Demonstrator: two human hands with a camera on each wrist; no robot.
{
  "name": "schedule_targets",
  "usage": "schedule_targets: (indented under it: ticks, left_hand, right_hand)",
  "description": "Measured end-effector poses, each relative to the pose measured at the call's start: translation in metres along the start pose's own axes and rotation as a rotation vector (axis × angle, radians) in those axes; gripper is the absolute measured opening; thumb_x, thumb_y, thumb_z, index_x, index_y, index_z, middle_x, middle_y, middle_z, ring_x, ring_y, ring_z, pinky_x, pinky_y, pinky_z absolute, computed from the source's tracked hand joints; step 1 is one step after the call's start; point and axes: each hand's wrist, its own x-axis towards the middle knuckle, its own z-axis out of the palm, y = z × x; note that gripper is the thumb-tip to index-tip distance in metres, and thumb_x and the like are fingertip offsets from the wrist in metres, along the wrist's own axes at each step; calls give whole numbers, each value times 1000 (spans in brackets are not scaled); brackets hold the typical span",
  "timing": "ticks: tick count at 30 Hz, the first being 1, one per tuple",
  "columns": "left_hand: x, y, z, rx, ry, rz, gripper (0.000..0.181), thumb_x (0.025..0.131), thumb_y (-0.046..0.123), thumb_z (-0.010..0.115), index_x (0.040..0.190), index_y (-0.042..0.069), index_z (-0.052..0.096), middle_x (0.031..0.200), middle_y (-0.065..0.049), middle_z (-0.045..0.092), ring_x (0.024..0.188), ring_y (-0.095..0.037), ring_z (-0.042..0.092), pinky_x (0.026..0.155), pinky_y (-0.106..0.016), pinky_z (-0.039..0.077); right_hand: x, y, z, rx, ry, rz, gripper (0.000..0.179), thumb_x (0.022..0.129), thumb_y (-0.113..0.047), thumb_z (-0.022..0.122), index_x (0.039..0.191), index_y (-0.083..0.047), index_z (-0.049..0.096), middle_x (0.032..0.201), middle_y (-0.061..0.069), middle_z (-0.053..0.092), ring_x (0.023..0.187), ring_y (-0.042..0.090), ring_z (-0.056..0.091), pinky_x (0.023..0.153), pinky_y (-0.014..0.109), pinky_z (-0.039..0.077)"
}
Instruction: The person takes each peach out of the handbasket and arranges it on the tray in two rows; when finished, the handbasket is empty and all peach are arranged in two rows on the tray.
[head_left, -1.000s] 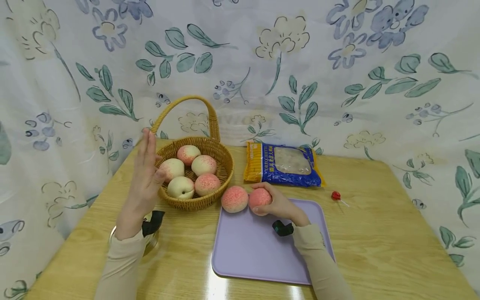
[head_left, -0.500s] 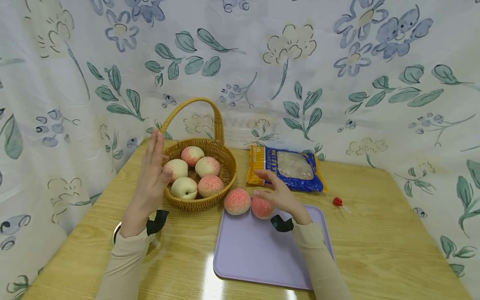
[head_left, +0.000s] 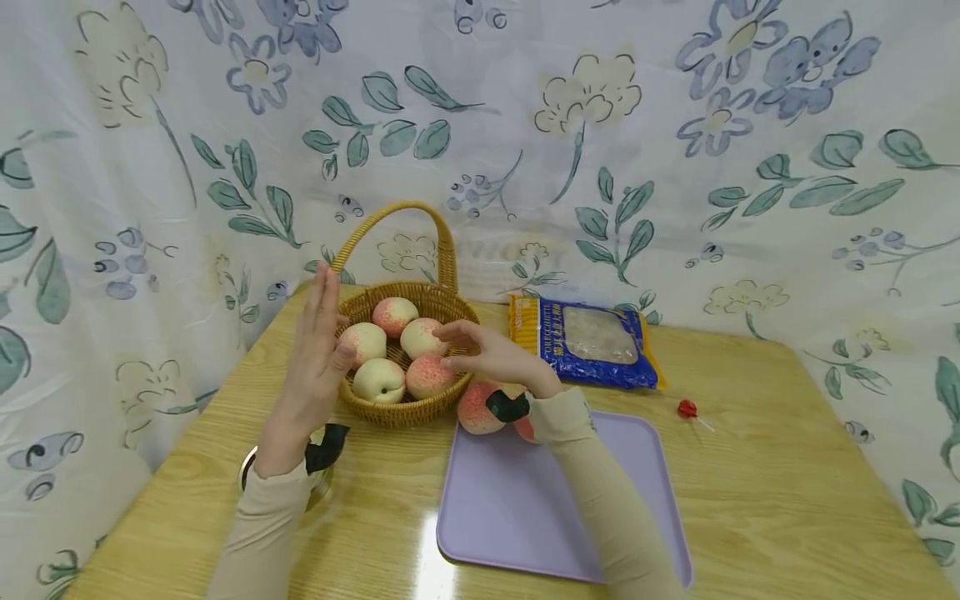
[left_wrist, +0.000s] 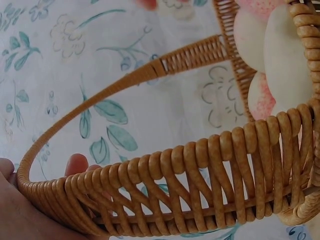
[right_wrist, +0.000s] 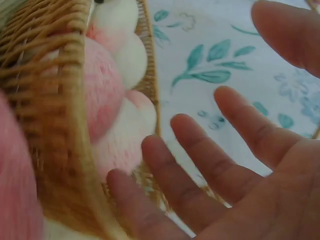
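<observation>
1. Five peaches [head_left: 378, 381] that I can count are in the wicker basket [head_left: 405, 415], left of centre in the head view. Two more peaches [head_left: 477, 412] sit side by side by the upper left corner of the purple tray [head_left: 517, 517], one of them mostly hidden by the wrist.
2. Right hand [head_left: 498, 354] is the one to watch, imo. Fingers are loosely spread, a bit bent, pinching nothing, and they reach leftward over the basket's right side.
3. Key relation, I'd say: the pink peach [head_left: 430, 377] sits just below and left of those fingertips, and the paler peach [head_left: 422, 339] just left of them. Can't tell if anything touches. Both are pretty round, so no real long axis to line up with.
4. Left hand [head_left: 307, 367] is up at the basket's left, fingers straight and close together, thumb toward the peaches. In the left wrist view it's right by the handle [left_wrist: 90, 102]; can't tell how hard it presses, if at all.
5. Which hand's nearer? Right for those two peaches, left for the ones on the basket's left.
6. Other stuff: blue-and-yellow bag [head_left: 585, 337] above the tray, red lollipop [head_left: 687, 408] right of it.
</observation>
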Motion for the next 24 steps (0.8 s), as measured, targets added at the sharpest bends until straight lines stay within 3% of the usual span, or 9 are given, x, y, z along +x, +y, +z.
schedule_targets:
  ticks: [4,8,11,15,18,24]
  left_hand:
    - [-1,-1,0,10,4,-3,79,98,64,20,157,14,7,165,-13,1,133,-25,31,93,-42,32]
    - [0,-3,0,1,1,-5,80,98,65,20,157,13,6,165,-11,-1,118,-30,39,90,-44,33]
    - [-1,-3,1,-9,0,-9,81,98,64,20,157,11,6,164,-14,0,114,-32,40,89,-43,33]
    - [-1,-3,1,-24,1,-13,81,98,64,20,157,11,5,162,-21,0,125,-28,36,91,-41,34]
    - [-2,-2,1,-28,0,-19,81,98,65,20,157,12,5,162,-21,0,133,-24,30,92,-38,34]
    - [-2,-3,0,-35,-6,-45,84,97,67,20,157,11,6,165,-8,-1,134,-26,31,94,-41,33]
  right_hand:
    - [19,0,11,-26,-72,29,48,98,-21,59,142,-7,45,142,14,51,132,29,47,106,40,42]
    - [34,2,23,-77,-109,60,48,97,-23,60,141,-9,47,141,12,52,130,26,48,106,38,41]
    - [44,3,31,-172,-140,67,47,94,-25,63,138,-12,51,140,9,53,125,22,51,103,34,42]
    - [53,5,39,-355,-183,29,43,89,-22,61,130,-11,57,131,7,59,111,17,54,97,29,44]
    - [57,5,42,-424,-193,-1,40,88,-19,58,126,-9,59,125,9,62,104,15,55,96,28,45]
    - [58,7,43,-319,-129,5,44,83,-19,67,126,-13,60,123,6,63,98,14,54,87,25,45]
